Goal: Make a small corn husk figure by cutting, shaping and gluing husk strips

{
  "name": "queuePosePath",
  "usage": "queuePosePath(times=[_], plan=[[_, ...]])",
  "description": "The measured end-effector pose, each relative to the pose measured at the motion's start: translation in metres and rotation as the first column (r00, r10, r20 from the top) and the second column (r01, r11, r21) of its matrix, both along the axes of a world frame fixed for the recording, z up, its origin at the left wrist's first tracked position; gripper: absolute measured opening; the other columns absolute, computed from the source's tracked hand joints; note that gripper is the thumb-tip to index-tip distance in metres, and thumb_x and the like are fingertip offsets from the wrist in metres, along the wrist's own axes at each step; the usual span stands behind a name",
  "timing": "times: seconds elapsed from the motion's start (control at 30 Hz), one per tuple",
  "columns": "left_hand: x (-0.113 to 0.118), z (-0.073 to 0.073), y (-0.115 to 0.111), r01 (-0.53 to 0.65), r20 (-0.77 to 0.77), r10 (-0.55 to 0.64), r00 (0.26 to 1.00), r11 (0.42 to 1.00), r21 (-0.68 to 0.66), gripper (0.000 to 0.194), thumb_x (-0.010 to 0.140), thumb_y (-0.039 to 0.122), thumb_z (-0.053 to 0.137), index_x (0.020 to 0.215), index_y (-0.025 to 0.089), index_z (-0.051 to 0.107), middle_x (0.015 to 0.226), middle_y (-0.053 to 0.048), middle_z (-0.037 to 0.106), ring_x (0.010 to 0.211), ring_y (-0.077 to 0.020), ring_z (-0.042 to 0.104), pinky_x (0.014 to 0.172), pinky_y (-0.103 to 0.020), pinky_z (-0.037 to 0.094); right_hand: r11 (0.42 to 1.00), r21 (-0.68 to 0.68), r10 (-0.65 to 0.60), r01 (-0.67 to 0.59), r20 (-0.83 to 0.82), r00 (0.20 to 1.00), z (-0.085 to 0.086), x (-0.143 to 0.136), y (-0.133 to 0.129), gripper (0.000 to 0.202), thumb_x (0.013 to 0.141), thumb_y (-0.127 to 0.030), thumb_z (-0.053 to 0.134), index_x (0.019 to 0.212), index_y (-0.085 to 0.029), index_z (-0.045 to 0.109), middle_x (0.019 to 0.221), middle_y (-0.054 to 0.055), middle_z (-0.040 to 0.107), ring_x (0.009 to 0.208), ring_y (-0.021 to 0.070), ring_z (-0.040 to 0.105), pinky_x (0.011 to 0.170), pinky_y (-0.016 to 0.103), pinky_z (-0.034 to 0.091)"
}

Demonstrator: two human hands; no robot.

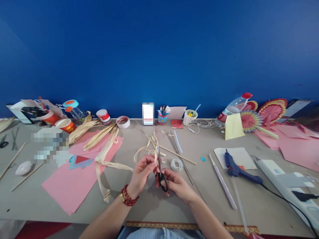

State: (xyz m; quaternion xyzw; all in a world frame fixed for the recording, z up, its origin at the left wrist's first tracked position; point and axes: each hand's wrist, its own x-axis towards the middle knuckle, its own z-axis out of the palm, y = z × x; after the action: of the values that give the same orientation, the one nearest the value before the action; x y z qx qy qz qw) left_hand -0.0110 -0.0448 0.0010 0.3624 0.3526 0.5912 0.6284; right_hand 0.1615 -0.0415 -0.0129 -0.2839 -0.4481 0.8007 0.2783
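Note:
My left hand (144, 172), with red beads at the wrist, pinches the end of pale corn husk strips (155, 146) near the table's middle. In my right hand (175, 186) are black-handled scissors (161, 177), blades pointing away from me and up beside the strips. Both hands are close together. Behind them, more curled strips lie by a thin wooden stick (178, 154). A roll of clear tape (176, 164) sits just right of the scissors. To the left, dried husks (103, 156) rest partly on pink paper (72, 186).
A blue glue gun (239, 171) lies at the right on white paper, near a white power strip (286, 186) and a long white-handled knife (223, 182). Along the blue wall stand a phone (148, 114), cups (190, 118), a bottle (234, 108) and paper fans (271, 113).

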Motion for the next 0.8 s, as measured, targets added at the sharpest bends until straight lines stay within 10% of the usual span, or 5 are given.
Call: queuePosePath(times=[0.8], plan=[[-0.002, -0.005, 0.005, -0.063, -0.104, 0.068, 0.992, 0.996, 0.055, 0.015, 0.082, 0.029, 0.073, 0.086, 0.018, 0.063, 0.076, 0.000, 0.062, 0.063, -0.0112, 0.058, 0.066, -0.026, 0.048, 0.975, 0.201, -0.116, 0.095, 0.095, 0.989, -0.007, 0.010, -0.008, 0.058, 0.067, -0.071, 0.074, 0.083, -0.019, 0.052, 0.073, 0.000, 0.055, 0.057, 0.0101, 0.041, 0.049, 0.021, 0.032]])
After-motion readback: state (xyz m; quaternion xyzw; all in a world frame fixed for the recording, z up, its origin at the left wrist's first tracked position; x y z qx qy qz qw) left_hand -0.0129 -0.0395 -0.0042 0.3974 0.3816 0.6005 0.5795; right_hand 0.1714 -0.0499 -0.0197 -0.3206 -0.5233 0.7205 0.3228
